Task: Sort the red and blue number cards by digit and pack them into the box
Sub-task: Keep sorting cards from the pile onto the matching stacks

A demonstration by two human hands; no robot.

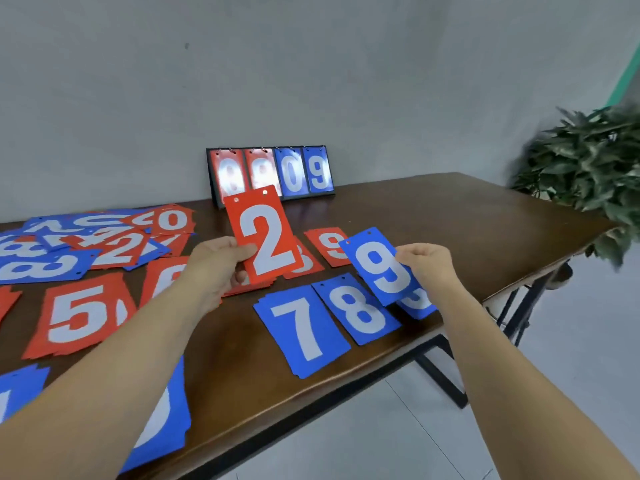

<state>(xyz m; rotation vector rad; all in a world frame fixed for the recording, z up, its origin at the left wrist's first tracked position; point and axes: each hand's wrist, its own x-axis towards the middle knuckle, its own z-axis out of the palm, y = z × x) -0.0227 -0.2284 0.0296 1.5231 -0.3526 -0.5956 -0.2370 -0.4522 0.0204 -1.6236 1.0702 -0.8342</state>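
Note:
My left hand grips a red 2 card by its left edge, tilted up above the table, with more red cards stacked under it. My right hand pinches a blue 9 card just above another blue 9 card lying near the table's right edge. A blue 8 pile and a blue 7 pile lie beside them. A red 9 card and a red 5 pile lie flat. No box is in view.
A jumble of unsorted red and blue cards covers the far left. A flip scoreboard stands at the wall. More blue cards lie at the near edge. A potted plant stands beyond the brown table.

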